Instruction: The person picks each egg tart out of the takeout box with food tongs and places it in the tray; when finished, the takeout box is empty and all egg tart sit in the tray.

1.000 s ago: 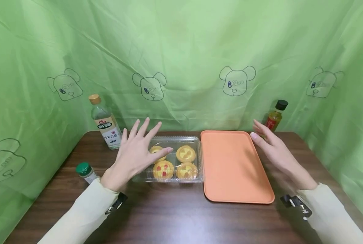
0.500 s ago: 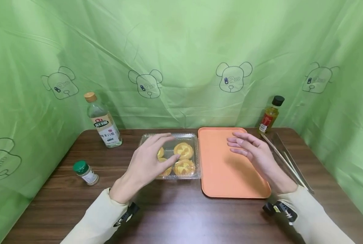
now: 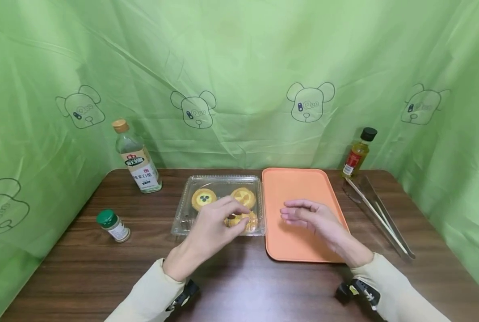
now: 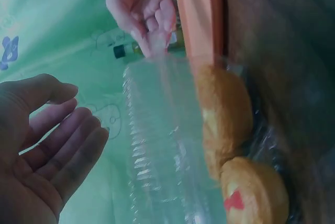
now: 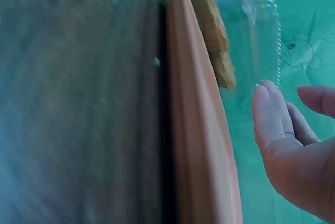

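A clear plastic box (image 3: 179,223) with a lid holds several egg tarts (image 3: 203,198) near the middle of the table. My left hand (image 3: 213,230) hovers over its front part, fingers loosely bent and holding nothing, hiding one tart. In the left wrist view that hand (image 4: 47,135) stands apart from the clear lid (image 4: 157,145). To the right of the box, touching or nearly touching it, lies an orange tray (image 3: 296,183). Above the tray hangs my right hand (image 3: 317,223), its fingers relaxed and slightly bent. Nothing is between the fingers of the right hand in the right wrist view.
Metal tongs (image 3: 384,214) lie on the wooden table (image 3: 239,290) right of the tray. A bottle with a black cap (image 3: 356,154) stands behind them. On the left are a white vinegar bottle (image 3: 139,163) and a green-capped shaker (image 3: 114,226). Green cloth (image 3: 247,53) surrounds the table.
Both hands have moved inward and lower, toward each other. The right hand has left the tray's right side, uncovering the tongs. The left hand has shifted right and toward the front over the box.
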The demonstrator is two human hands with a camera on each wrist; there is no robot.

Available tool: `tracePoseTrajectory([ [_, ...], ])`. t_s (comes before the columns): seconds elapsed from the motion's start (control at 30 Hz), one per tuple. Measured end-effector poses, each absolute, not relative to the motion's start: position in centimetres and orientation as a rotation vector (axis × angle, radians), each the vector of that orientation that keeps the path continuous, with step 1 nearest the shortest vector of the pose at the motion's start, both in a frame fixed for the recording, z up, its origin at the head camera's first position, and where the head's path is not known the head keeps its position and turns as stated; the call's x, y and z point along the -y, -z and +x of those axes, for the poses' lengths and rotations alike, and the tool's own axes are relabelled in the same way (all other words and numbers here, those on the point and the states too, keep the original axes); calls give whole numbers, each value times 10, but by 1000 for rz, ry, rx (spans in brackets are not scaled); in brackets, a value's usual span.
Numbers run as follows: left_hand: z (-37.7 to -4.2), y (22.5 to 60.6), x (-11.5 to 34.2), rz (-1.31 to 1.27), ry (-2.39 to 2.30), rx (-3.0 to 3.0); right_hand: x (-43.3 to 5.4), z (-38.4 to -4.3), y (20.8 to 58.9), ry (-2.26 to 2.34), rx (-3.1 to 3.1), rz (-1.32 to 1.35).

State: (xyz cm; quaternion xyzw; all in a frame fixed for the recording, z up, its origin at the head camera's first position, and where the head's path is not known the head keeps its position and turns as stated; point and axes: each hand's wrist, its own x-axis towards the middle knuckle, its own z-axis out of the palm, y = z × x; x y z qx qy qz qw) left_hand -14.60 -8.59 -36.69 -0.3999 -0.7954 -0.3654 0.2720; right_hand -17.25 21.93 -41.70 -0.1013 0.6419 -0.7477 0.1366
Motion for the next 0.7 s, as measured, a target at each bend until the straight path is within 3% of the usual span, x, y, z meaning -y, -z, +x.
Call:
tracePoseTrajectory([
  [0.7, -129, 386, 66, -1027, 971, 2314, -188, -166, 434, 2005, -1705, -277],
])
